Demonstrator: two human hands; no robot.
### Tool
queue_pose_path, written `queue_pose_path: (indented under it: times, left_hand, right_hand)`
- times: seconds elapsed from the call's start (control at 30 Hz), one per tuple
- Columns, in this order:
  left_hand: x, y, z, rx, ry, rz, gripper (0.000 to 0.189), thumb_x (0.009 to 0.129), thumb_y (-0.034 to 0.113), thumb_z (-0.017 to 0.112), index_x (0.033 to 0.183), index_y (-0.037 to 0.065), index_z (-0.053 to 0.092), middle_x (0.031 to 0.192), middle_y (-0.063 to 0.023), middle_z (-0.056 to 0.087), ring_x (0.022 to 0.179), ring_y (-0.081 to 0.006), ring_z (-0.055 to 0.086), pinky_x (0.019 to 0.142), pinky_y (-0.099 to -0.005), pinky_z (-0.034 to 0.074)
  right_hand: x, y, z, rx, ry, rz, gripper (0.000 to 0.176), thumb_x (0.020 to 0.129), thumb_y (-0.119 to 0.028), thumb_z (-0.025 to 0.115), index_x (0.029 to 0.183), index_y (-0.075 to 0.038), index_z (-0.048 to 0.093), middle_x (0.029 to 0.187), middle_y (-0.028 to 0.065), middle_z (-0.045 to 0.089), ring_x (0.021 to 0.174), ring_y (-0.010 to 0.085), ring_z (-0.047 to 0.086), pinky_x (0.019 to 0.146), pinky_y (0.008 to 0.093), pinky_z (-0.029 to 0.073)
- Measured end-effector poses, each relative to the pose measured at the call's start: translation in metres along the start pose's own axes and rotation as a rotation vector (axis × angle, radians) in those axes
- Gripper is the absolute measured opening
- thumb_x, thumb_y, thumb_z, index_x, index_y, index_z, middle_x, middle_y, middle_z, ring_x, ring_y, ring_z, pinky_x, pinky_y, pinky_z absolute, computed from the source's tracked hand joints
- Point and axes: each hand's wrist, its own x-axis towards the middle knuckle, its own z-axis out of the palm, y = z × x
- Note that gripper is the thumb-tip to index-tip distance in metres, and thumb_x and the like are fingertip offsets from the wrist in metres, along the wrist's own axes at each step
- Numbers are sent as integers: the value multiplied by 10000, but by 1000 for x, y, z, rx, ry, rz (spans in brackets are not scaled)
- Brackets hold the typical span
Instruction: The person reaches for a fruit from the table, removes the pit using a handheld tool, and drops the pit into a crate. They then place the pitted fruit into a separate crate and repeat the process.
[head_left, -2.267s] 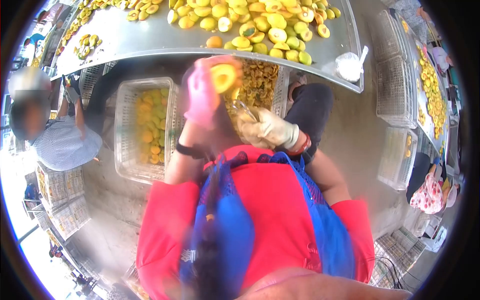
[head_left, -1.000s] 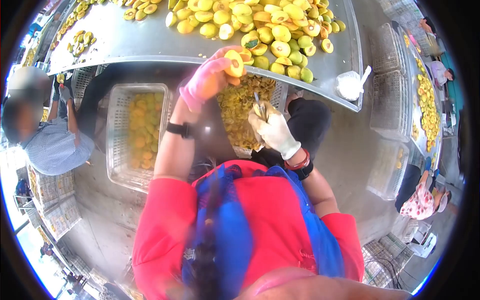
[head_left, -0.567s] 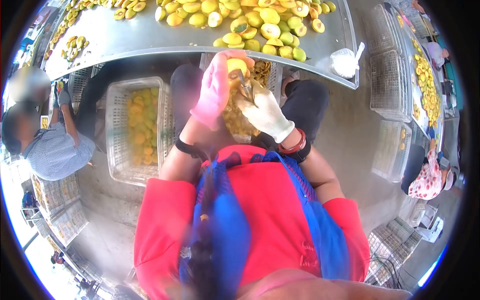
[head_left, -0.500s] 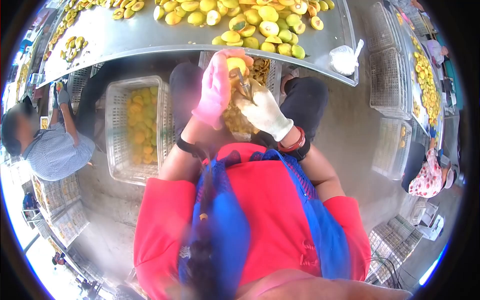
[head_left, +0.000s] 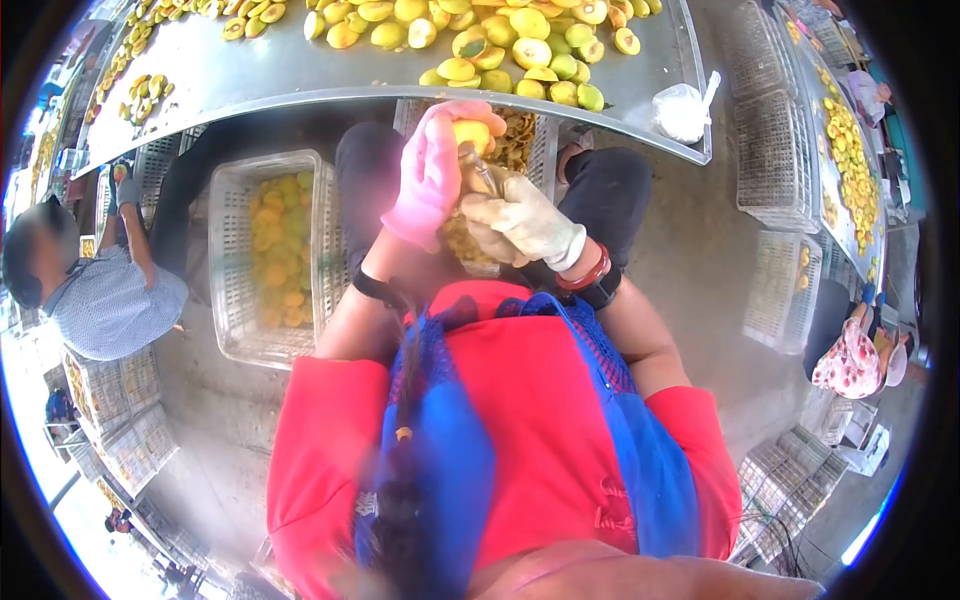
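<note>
1. Two gloved hands are together above the scrap crate, near the table edge.
2. Left hand, pink glove: fingers pressed together and curled about a yellow fruit. The fruit is held off the table, above the crate; the thumb's placing cannot be told.
3. Right hand, pale glove: fingers folded and closed round the handle of a metal tool, whose tip meets the fruit's lower side. Depth of entry, if any, cannot be determined.
4. Change noted: one second earlier the hands were apart, with the left raised to the table edge. Since half a second ago, the right hand has rolled, its knuckles lower, while the left is little altered.
5. Judgement: the tool is now being worked at the fruit's middle, with the left hand serving as holder; this piece appears unfinished.
6. Fruit pile lies on the table ahead; a fruit-filled crate stands left.
</note>
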Motion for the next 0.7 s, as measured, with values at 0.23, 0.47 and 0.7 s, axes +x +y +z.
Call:
queue_pose_path:
  times: [0.23, 0.47, 0.7]
  left_hand:
    - [-4, -12, -8, 17, -143, 51, 471, 1077, 402, 330, 1096, -1, 574, 1060, -148, 686, 889, -192, 637, 839, -325, 511]
    - [-7, -12, -11, -61, -65, -76, 591, 1038, 542, 367, 1143, -2, 573, 1026, -159, 696, 822, -185, 656, 728, -295, 546]
    - [-3, 13, -77, 205, 585, 4, 633, 1029, 550, 352, 1162, -16, 602, 1000, -180, 708, 758, -230, 666, 632, -315, 544]
  right_hand:
    - [-10, -11, -9, 175, -216, 173, 125, 976, -187, 624, 971, -109, 526, 676, -66, 427, 511, 31, 392, 429, 199, 298]
    - [-15, -10, 2, 98, -243, 174, 139, 956, -189, 645, 956, -138, 516, 701, -82, 414, 513, 22, 374, 427, 197, 282]
    - [-14, 7, 2, -313, 66, 67, 94, 959, -160, 595, 973, -84, 539, 716, -71, 468, 552, 32, 425, 472, 224, 338]
